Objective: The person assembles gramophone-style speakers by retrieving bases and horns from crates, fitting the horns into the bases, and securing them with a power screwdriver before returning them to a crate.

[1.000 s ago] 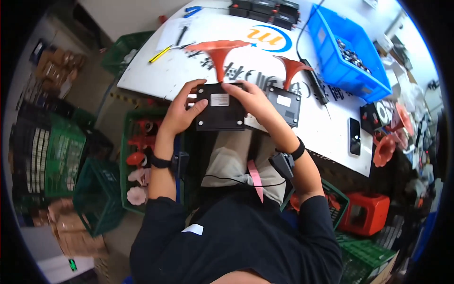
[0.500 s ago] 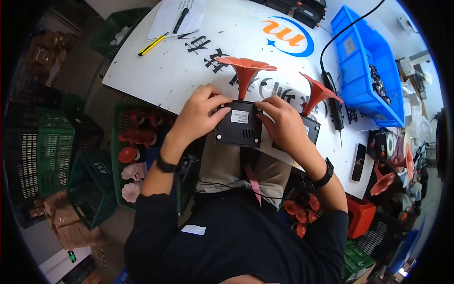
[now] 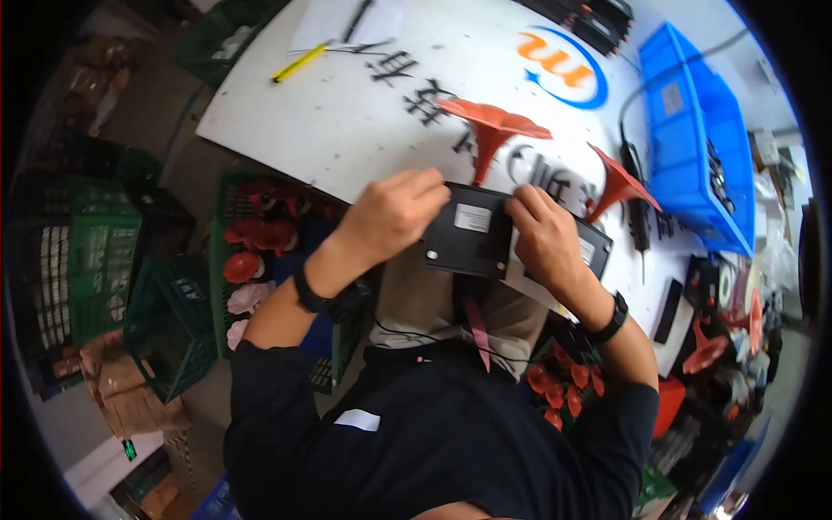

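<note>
A small gramophone's black square box (image 3: 466, 234) lies at the table's near edge, underside up, showing a pale label and light round feet. Its red flower-shaped horn (image 3: 496, 130) points away from me. My left hand (image 3: 390, 217) has its thumb and fingers closed at the box's far left corner; motion blurs the fingertips. At the far right corner, my right hand (image 3: 548, 230) presses its bent fingers against the box, covering that corner. Just right of it sits a second gramophone, its red horn (image 3: 620, 184) visible and its black box (image 3: 596, 247) partly hidden behind my right hand.
A corded black electric screwdriver (image 3: 637, 195) lies beside a blue bin (image 3: 700, 147) of small parts. A yellow cutter knife (image 3: 299, 62), a pen (image 3: 357, 22) and paper are at the far left. A green crate (image 3: 227, 208) with red and pink horns stands below the table's left edge.
The view has shifted, so the table and everything on it appear further right. My left thumb has moved from the box's underside to its corner. My right fingers have curled closer onto the opposite corner.
</note>
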Demonstrator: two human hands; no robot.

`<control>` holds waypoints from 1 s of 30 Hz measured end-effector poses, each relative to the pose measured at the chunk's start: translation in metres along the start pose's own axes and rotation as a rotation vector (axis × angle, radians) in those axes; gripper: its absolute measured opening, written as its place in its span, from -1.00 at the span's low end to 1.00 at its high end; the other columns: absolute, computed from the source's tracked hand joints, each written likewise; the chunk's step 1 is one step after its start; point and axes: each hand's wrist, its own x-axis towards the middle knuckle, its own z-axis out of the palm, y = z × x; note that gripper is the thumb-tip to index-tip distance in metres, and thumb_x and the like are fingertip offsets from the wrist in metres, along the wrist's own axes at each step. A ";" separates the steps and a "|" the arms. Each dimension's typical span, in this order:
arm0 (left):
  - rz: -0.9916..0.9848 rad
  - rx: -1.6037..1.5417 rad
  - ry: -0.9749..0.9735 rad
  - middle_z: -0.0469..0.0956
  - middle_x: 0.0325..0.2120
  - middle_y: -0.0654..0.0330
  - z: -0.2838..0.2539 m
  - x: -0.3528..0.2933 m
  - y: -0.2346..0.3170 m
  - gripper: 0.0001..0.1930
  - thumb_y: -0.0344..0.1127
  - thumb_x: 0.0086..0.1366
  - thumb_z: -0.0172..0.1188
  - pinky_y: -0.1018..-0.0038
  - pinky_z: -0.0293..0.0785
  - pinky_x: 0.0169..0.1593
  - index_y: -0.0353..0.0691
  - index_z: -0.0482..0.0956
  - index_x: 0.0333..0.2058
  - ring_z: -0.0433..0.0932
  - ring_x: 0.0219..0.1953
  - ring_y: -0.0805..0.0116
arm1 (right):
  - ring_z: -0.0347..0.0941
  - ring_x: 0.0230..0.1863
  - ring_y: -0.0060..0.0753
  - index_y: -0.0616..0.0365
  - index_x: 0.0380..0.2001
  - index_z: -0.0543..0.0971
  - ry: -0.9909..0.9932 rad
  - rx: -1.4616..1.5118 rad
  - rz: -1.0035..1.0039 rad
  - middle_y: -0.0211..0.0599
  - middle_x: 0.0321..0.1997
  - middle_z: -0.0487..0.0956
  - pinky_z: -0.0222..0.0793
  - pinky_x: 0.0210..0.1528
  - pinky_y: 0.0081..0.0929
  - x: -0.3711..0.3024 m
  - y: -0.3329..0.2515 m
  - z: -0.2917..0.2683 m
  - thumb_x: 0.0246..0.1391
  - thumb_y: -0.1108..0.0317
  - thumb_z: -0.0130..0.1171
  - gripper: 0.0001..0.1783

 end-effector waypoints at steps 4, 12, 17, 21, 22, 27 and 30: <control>0.024 -0.003 -0.003 0.51 -0.31 0.13 0.006 -0.001 0.003 -0.89 -0.48 0.21 0.30 0.28 0.58 -0.27 -0.26 0.58 -0.28 0.61 -0.31 0.10 | 0.51 -0.18 -0.01 0.27 -0.30 0.52 0.017 -0.039 0.001 -0.11 -0.24 0.45 0.50 -0.20 -0.18 -0.004 -0.003 0.000 -0.19 0.64 0.11 -0.73; -0.022 -0.031 0.059 0.44 -0.35 0.13 0.014 -0.006 0.003 -0.88 -0.45 0.24 0.30 0.25 0.55 -0.27 -0.25 0.51 -0.33 0.57 -0.30 0.09 | 0.47 -0.25 0.00 0.28 -0.37 0.45 0.045 -0.088 -0.007 -0.09 -0.25 0.40 0.45 -0.27 -0.20 -0.008 -0.005 0.007 -0.13 0.59 0.11 -0.82; -0.030 -0.034 0.083 0.42 -0.37 0.12 0.012 -0.005 0.010 -0.87 -0.44 0.25 0.29 0.24 0.55 -0.27 -0.25 0.49 -0.32 0.56 -0.29 0.07 | 0.48 -0.25 0.01 0.28 -0.36 0.44 0.083 -0.089 -0.009 -0.07 -0.24 0.41 0.45 -0.26 -0.20 -0.009 -0.007 0.009 -0.11 0.60 0.10 -0.83; -0.052 -0.014 0.058 0.43 -0.36 0.12 0.012 -0.008 0.017 -0.87 -0.44 0.25 0.29 0.24 0.55 -0.26 -0.25 0.49 -0.30 0.56 -0.27 0.08 | 0.52 -0.25 0.07 0.26 -0.33 0.47 0.071 -0.074 0.030 -0.06 -0.21 0.47 0.48 -0.28 -0.13 -0.015 -0.007 0.009 -0.01 0.64 0.13 -0.86; -0.044 -0.009 0.059 0.43 -0.36 0.12 0.012 -0.008 0.016 -0.87 -0.44 0.25 0.29 0.24 0.55 -0.26 -0.25 0.49 -0.30 0.56 -0.27 0.08 | 0.51 -0.25 0.09 0.26 -0.33 0.47 0.071 -0.069 0.029 -0.05 -0.21 0.46 0.47 -0.28 -0.12 -0.015 -0.008 0.008 -0.02 0.65 0.13 -0.85; -0.031 -0.056 0.006 0.48 -0.33 0.08 0.015 -0.002 0.010 -0.90 -0.41 0.29 0.24 0.18 0.55 -0.21 -0.24 0.51 -0.27 0.57 -0.24 0.02 | 0.51 -0.23 0.17 0.24 -0.33 0.48 0.057 -0.024 0.073 -0.03 -0.21 0.47 0.45 -0.27 -0.04 -0.012 -0.008 0.003 -0.01 0.66 0.10 -0.84; -0.078 -0.009 -0.102 0.56 -0.22 0.04 0.011 0.001 0.004 -0.87 -0.39 0.29 0.20 0.15 0.56 -0.10 -0.23 0.53 -0.20 0.57 -0.18 -0.08 | 0.50 -0.24 0.24 0.21 -0.36 0.51 -0.018 0.094 0.175 -0.02 -0.24 0.49 0.42 -0.26 0.03 -0.003 -0.002 -0.008 0.01 0.65 0.10 -0.86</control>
